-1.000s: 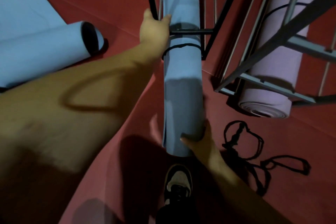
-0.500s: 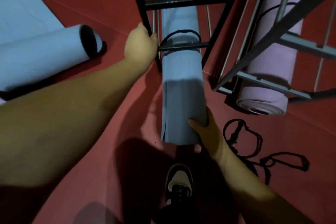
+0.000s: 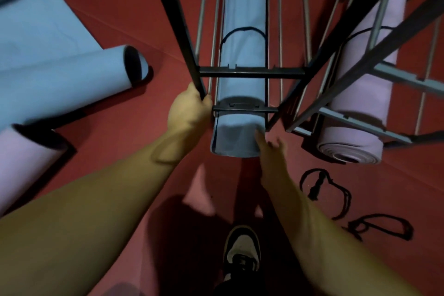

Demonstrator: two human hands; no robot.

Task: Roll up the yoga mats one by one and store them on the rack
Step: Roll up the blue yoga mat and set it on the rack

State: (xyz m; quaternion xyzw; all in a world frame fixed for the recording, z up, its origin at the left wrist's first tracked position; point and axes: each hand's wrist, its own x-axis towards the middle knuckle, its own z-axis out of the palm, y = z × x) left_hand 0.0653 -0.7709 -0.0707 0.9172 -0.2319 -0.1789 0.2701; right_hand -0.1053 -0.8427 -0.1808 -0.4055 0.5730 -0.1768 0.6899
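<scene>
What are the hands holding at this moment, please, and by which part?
The left hand grips the black rack by its front post. The right hand, fingers straight, holds nothing, beside the blue mat's near end.

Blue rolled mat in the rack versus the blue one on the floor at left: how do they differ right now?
The blue mat in the rack is fully rolled, bound by a black strap and lies between the black rack's bars. The blue mat on the floor is only partly rolled, with a flat part still spread out, and no strap shows. Both are blue.
</scene>
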